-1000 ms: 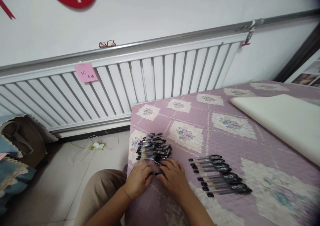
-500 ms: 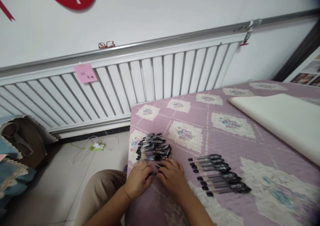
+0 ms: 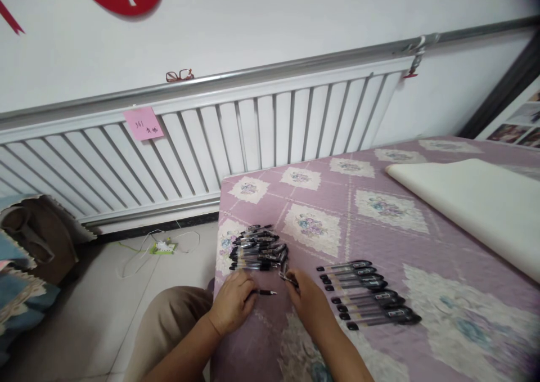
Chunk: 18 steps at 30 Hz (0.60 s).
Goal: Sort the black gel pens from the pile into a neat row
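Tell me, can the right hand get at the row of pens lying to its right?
Probably yes: the right hand lies close beside the row of pens, with only bare cloth between them. The left hand holds a thin pen, out of the way.

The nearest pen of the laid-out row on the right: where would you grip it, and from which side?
Probably at mid-barrel, coming from above and the near side. The nearest pen lies flat with its near side free, while the next pen lies close behind it, leaving little room for a fingertip there.
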Available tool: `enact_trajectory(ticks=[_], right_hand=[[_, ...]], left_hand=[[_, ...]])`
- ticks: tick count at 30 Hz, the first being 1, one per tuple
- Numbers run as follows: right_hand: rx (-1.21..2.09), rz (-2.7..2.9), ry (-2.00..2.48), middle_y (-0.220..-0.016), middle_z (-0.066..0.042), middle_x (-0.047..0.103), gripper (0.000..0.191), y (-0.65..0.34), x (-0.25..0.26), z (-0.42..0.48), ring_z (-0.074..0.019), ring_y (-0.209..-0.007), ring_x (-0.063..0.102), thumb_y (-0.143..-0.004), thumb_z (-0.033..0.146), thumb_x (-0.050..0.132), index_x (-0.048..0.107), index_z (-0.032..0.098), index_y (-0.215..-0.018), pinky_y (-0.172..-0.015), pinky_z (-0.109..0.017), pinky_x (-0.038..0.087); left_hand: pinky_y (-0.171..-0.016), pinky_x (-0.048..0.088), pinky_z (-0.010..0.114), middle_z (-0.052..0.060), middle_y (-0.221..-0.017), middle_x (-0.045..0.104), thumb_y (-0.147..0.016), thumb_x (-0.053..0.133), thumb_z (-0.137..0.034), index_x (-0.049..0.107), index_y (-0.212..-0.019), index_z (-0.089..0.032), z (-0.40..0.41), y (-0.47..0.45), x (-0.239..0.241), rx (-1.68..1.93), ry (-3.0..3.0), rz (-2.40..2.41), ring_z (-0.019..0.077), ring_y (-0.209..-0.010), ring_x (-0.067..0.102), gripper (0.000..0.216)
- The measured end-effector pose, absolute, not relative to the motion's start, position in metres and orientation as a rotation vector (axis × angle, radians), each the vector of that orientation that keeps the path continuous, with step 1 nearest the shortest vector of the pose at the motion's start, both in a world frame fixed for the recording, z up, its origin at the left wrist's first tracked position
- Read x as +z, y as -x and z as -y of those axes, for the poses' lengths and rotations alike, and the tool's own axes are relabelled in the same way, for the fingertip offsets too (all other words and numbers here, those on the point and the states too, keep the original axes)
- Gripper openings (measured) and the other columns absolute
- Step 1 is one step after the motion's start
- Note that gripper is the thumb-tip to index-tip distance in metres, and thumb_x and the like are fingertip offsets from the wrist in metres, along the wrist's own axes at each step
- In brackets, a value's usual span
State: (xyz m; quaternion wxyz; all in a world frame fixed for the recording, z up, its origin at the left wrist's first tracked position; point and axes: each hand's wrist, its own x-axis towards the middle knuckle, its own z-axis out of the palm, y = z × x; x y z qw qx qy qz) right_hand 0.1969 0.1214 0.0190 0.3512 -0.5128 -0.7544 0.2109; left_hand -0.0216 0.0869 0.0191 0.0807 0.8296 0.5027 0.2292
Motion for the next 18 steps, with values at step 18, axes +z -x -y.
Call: enact_trajectory(ticks=[18], right_hand=[[0.713, 2.122, 1.258, -0.091, -0.005, 0.066, 0.024, -0.209, 0.026, -0.114, -0.0205, -0.090, 0.060, -0.074, 0.009, 0.048, 0.063, 0.021, -0.088, -0.081, -0.032, 0.045]], left_hand=[[-0.083, 0.042, 0.039, 0.006, -0.098, 0.058, -0.084, 0.051, -0.015, 0.058, -0.097, -0.021, -0.087, 0.021, 0.018, 0.663, -2.473, -1.507, 0.0226, -0.095, 0.051, 0.016]])
